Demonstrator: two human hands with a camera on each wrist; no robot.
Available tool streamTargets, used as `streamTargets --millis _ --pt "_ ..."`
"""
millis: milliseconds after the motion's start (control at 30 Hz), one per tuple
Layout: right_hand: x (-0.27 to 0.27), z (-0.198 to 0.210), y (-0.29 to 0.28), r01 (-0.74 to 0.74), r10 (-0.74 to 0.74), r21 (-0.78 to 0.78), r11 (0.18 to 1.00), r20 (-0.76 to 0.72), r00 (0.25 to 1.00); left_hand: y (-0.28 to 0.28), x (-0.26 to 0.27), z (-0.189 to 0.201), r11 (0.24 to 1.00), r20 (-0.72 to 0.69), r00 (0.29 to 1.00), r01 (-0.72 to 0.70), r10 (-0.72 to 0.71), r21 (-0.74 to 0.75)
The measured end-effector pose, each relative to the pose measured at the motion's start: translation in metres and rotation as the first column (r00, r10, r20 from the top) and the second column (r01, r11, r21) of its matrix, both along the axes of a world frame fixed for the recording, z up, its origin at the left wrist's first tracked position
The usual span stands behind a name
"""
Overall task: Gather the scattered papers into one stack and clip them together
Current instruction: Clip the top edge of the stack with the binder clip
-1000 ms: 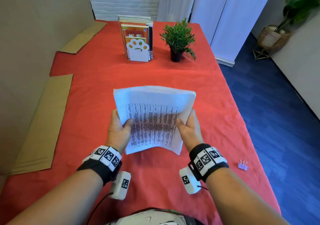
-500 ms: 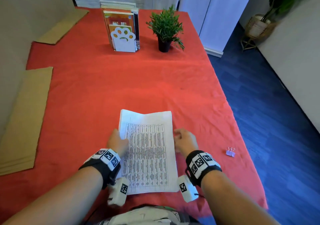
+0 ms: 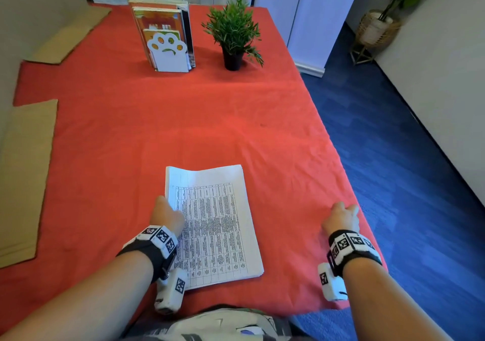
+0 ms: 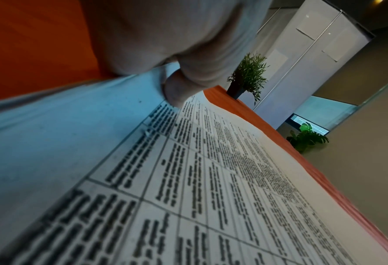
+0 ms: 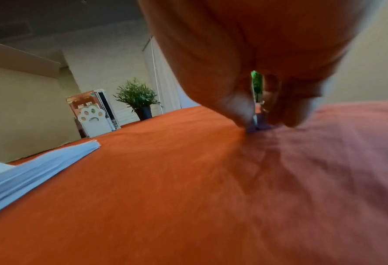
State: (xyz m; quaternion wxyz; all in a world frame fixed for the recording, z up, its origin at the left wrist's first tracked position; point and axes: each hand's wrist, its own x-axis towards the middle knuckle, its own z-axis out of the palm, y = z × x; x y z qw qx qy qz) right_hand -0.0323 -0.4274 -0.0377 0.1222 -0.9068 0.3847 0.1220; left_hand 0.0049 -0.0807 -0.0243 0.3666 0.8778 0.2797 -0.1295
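Observation:
A stack of printed papers (image 3: 215,225) lies flat on the red tablecloth (image 3: 183,120) close to me. My left hand (image 3: 168,213) holds its left edge, knuckles up, with the thumb (image 4: 177,89) pressed on the top sheet (image 4: 211,179). My right hand (image 3: 341,216) is out at the table's right edge. In the right wrist view its thumb and fingers (image 5: 236,107) pinch a small purple binder clip (image 5: 257,124) that still touches the cloth. The hand hides the clip in the head view. The stack's corner (image 5: 29,170) shows far left of that hand.
A paw-shaped bookend with books (image 3: 168,52) and a small potted plant (image 3: 233,33) stand at the table's far end. Cardboard sheets (image 3: 23,178) lie along the left side. The table's right edge (image 3: 338,157) drops to blue floor beside my right hand.
The stack went from held upright in both hands to lying flat on the cloth. My right hand left it and moved right onto the binder clip. The left hand stayed at the stack's left edge.

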Motion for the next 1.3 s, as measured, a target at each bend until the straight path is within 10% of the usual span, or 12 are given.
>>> streamTargets --millis 233,467,633,733,833,1067,1300 --pt "0.022 0.012 0.052 -0.209 0.117 0.285 0.935 0.308 0.944 -0.002 0.000 -0.005 1.000 0.017 1.000 -0.008 0.008 0.008" --pt "0.028 0.023 0.175 -0.456 0.187 0.714 0.530 0.426 0.885 -0.002 0.006 -0.012 0.999 0.017 0.999 -0.050 0.050 0.006" --pt "0.026 -0.003 0.192 -0.328 0.065 0.860 0.391 0.330 0.942 0.007 0.013 -0.009 0.995 -0.048 0.998 -0.051 0.048 -0.082" --pt "0.026 -0.010 0.191 -0.338 0.068 0.851 0.402 0.340 0.938 0.017 0.035 -0.011 0.990 -0.013 1.000 0.015 -0.017 -0.142" --pt "0.026 -0.009 0.192 -0.359 0.103 0.833 0.421 0.349 0.931 0.029 0.066 -0.012 0.953 -0.006 0.957 0.288 -0.289 0.096" --pt "0.029 -0.019 0.190 -0.361 0.103 0.843 0.399 0.350 0.931 0.017 0.121 0.016 0.509 -0.450 0.649 0.761 -0.613 0.403" --pt "0.030 -0.023 0.188 -0.341 0.063 0.869 0.360 0.342 0.938 0.019 0.122 -0.005 0.686 -0.182 0.718 0.695 -0.671 0.213"
